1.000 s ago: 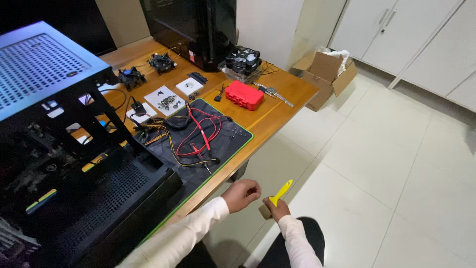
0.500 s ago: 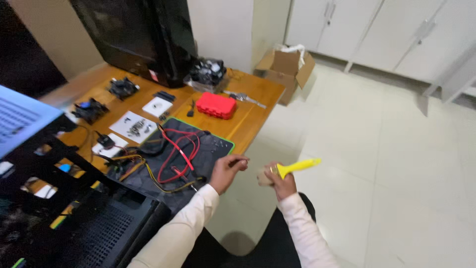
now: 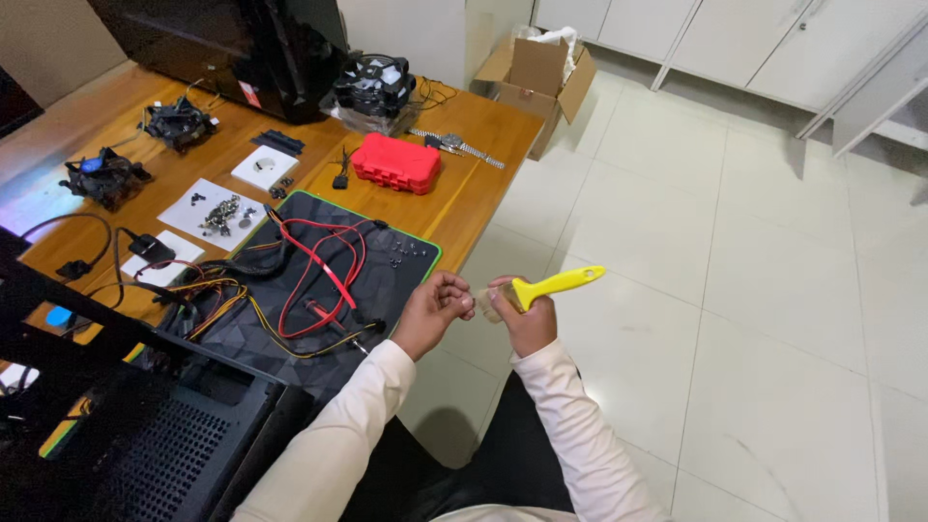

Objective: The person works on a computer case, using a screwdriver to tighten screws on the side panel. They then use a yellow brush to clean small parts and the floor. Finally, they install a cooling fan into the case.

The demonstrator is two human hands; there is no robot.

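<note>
Yellow-handled brush (image 3: 541, 288) sitting in my right hand (image 3: 527, 314), fingers closing round it, handle pointing right. My left hand (image 3: 432, 309) hovering just beside bristles, fingers curling, holding nothing. Both hanging off table edge, near black mat (image 3: 387, 280) carrying red cables (image 3: 324, 266).

Yellow handle on the brush (image 3: 551, 286). Red case (image 3: 397, 163) on a brown wooden surface (image 3: 483, 126). Black mat (image 3: 387, 280) edged in green, crossed by red cables (image 3: 319, 261) and yellow wires (image 3: 232, 304). White sleeves (image 3: 570, 425), white paper sheets (image 3: 198, 203), pale glossy floor tiles (image 3: 735, 290), brown cardboard box (image 3: 536, 63).
</note>
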